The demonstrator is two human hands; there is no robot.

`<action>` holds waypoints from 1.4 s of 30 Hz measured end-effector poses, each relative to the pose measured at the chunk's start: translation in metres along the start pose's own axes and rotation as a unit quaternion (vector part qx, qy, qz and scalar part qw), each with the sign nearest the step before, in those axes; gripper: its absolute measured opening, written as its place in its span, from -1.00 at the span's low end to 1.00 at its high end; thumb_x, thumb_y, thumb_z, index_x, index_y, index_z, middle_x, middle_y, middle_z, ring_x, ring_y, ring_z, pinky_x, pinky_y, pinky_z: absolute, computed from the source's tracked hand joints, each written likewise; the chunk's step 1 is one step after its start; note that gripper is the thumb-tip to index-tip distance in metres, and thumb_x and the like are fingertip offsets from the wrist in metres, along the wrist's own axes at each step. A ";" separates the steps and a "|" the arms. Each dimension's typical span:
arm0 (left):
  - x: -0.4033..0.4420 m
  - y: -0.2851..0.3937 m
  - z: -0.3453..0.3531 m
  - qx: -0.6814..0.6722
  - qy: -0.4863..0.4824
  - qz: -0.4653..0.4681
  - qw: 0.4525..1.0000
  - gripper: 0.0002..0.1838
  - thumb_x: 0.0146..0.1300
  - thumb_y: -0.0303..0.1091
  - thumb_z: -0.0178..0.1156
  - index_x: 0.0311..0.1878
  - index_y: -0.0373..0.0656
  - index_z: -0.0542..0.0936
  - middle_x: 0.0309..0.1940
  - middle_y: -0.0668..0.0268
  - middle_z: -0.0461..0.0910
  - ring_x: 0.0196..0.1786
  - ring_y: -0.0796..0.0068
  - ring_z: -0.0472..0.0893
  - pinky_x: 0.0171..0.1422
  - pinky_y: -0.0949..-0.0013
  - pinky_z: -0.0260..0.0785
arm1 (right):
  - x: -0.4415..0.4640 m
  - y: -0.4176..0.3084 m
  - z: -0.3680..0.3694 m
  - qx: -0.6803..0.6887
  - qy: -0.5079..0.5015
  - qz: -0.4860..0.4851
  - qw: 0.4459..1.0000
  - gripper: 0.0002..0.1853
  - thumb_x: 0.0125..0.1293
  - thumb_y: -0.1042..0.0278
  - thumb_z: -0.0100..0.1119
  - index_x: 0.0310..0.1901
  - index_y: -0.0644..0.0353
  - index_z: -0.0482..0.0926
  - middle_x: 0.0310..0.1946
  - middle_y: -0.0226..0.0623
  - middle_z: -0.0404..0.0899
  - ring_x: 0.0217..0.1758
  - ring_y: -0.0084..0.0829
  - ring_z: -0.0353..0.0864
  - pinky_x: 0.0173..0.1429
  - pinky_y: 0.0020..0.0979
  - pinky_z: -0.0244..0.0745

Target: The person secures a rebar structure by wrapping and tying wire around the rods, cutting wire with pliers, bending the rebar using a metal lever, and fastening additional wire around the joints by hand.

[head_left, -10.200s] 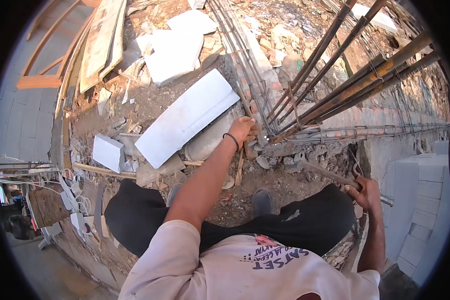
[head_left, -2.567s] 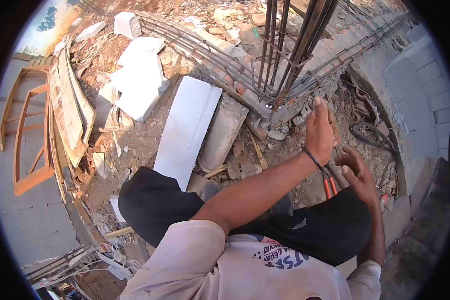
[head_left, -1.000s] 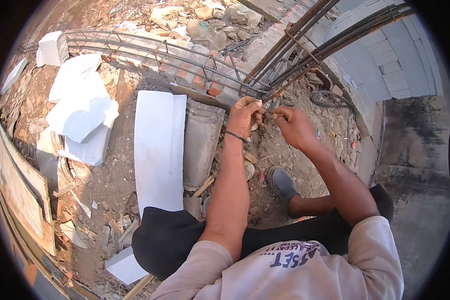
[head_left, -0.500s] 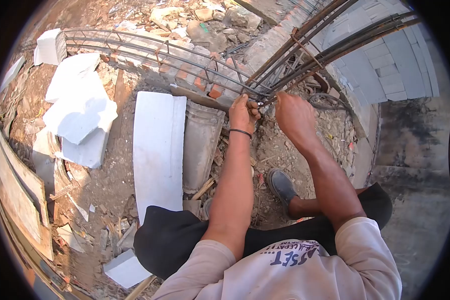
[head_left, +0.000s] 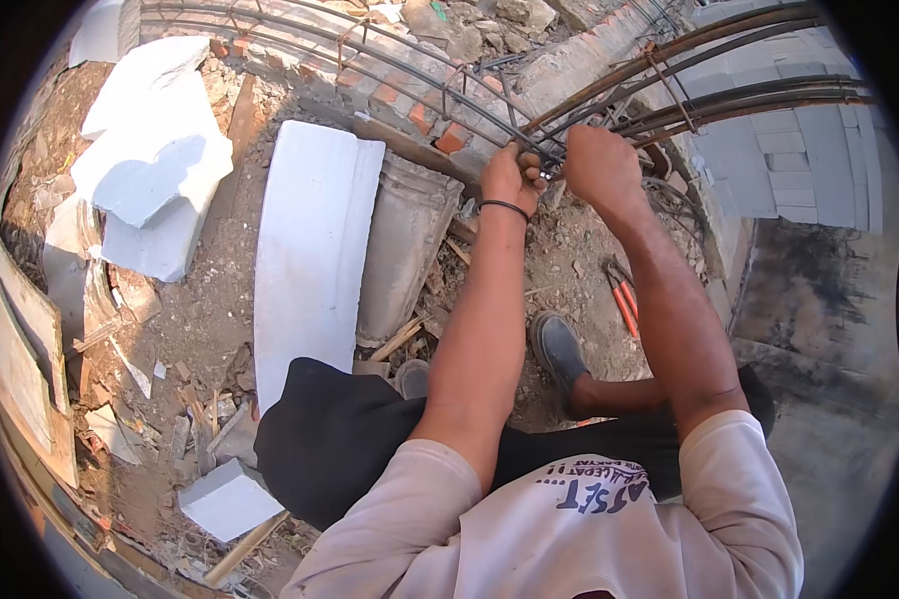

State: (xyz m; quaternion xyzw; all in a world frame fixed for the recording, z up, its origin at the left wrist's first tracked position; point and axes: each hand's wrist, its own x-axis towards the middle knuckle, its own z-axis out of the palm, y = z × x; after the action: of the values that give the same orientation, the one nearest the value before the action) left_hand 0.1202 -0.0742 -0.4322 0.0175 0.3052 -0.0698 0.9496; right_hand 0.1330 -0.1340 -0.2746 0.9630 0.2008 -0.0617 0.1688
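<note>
My left hand (head_left: 512,182), with a black band at its wrist, is closed at the corner of the rebar cage (head_left: 440,92). Something small and shiny shows at its fingertips, too small to name. Just to the right, my right hand (head_left: 601,165) is closed in a fist beside the tied steel bars (head_left: 669,60); what it grips is hidden behind the knuckles. Both hands are close together, near the foot of the bars. Pliers with orange-red handles (head_left: 624,304) lie on the dirt below my right hand.
A long white slab (head_left: 310,260) and a grey concrete piece (head_left: 402,250) lie left of my arms. Broken white blocks (head_left: 155,170) are farther left, with boards (head_left: 25,359) at the edge. Low brickwork (head_left: 452,137) runs under the cage. Grey block walling (head_left: 794,160) stands right.
The view has shifted, and the bars now lean farther right in it. Both hands remain at the cage corner, my right fist now higher in view. The orange-handled pliers have come into sight.
</note>
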 end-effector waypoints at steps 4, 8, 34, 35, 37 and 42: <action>0.002 0.001 0.005 -0.177 -0.011 -0.026 0.984 -0.75 0.61 -0.19 -0.16 -0.21 -0.02 0.44 -0.53 0.50 0.43 -0.61 0.61 0.33 -0.56 0.44 0.17 | 0.011 0.002 0.005 -0.025 -0.003 -0.006 1.000 -0.84 0.26 0.39 0.15 -0.20 0.25 0.65 -0.22 0.04 0.72 -0.10 0.06 0.74 0.01 0.00 0.62; 0.004 0.003 0.008 -0.240 -0.028 -0.035 0.970 -0.69 0.63 -0.16 -0.22 -0.22 -0.05 0.43 -0.57 0.53 0.38 -0.65 0.61 0.26 -0.58 0.44 0.16 | 0.009 0.001 0.008 -0.025 -0.005 0.000 1.000 -0.80 0.27 0.43 0.11 -0.16 0.24 0.69 -0.18 0.06 0.73 -0.07 -0.01 0.77 0.00 -0.08 0.66; 0.015 0.054 -0.004 0.331 -0.165 0.133 0.920 0.10 0.28 0.68 -0.47 0.18 -0.25 0.53 -0.03 0.08 0.67 -0.59 0.35 0.59 -0.55 0.31 0.42 | 0.009 0.003 0.021 0.007 0.000 -0.024 1.000 -0.85 0.26 0.49 0.10 -0.19 0.29 0.62 -0.26 0.10 0.71 -0.11 0.09 0.74 0.01 0.02 0.62; 0.017 0.055 -0.003 0.328 -0.162 0.132 0.921 0.10 0.28 0.68 -0.47 0.18 -0.25 0.53 -0.03 0.08 0.67 -0.59 0.35 0.59 -0.55 0.31 0.42 | 0.007 0.003 0.023 0.006 -0.003 -0.027 1.000 -0.85 0.26 0.49 0.10 -0.19 0.29 0.62 -0.26 0.10 0.71 -0.11 0.09 0.74 0.01 0.02 0.62; 0.023 0.058 0.003 0.394 -0.126 0.119 0.903 0.07 0.28 0.68 -0.46 0.08 -0.19 0.61 -0.18 0.16 0.71 -0.61 0.40 0.55 -0.53 0.31 0.41 | 0.007 0.003 0.024 0.019 0.016 -0.027 0.999 -0.85 0.23 0.47 0.14 -0.19 0.29 0.60 -0.26 0.11 0.70 -0.12 0.11 0.73 -0.01 0.03 0.62; 0.036 0.068 0.000 0.419 -0.133 0.104 0.892 0.04 0.28 0.68 -0.40 0.05 -0.16 0.63 -0.29 0.22 0.71 -0.61 0.43 0.53 -0.55 0.31 0.41 | 0.002 -0.004 0.025 0.030 0.034 -0.005 0.999 -0.85 0.26 0.47 0.11 -0.21 0.32 0.61 -0.27 0.13 0.71 -0.12 0.11 0.73 0.00 0.02 0.62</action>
State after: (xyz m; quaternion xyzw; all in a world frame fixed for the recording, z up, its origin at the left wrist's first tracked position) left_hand 0.1592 -0.0112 -0.4536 0.4363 0.1145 -0.0943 0.8875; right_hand 0.1317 -0.1390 -0.2994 0.9681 0.2096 -0.0355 0.1328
